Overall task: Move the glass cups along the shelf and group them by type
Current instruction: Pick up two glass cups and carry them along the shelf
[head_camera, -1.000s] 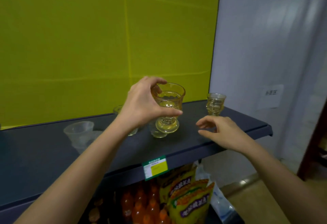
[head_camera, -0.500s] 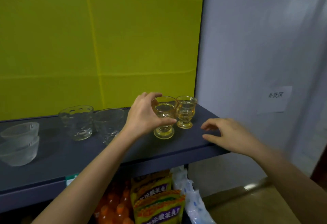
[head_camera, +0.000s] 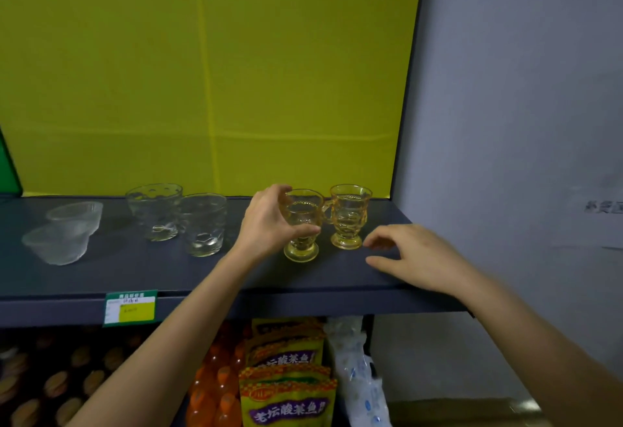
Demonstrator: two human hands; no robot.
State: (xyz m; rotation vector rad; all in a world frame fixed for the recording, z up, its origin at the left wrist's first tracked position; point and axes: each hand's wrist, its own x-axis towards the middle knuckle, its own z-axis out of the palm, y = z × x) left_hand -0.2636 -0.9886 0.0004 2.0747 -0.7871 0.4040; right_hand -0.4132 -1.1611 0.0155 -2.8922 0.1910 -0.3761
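Two amber footed glass cups stand side by side near the right end of the dark shelf [head_camera: 141,275]. My left hand [head_camera: 269,224] wraps around the left amber cup [head_camera: 303,227], whose foot rests on the shelf. The right amber cup [head_camera: 349,216] stands free just beside it. My right hand [head_camera: 414,258] hovers open over the shelf's front edge, right of both cups. Two clear tumblers [head_camera: 155,212] [head_camera: 202,224] sit further left. Two frosted bowls [head_camera: 76,216] [head_camera: 57,246] lie at the far left.
A yellow panel [head_camera: 209,72] backs the shelf and a grey wall [head_camera: 522,123] closes its right side. A green price tag [head_camera: 130,307] hangs on the front lip. Below are snack bags [head_camera: 286,399], orange bottles [head_camera: 212,389] and a white packet [head_camera: 360,369].
My left hand carried the amber cup rightward and set it down beside the other amber cup. My right hand stayed open near the shelf edge. The view shifted left, revealing the tumblers and bowls.
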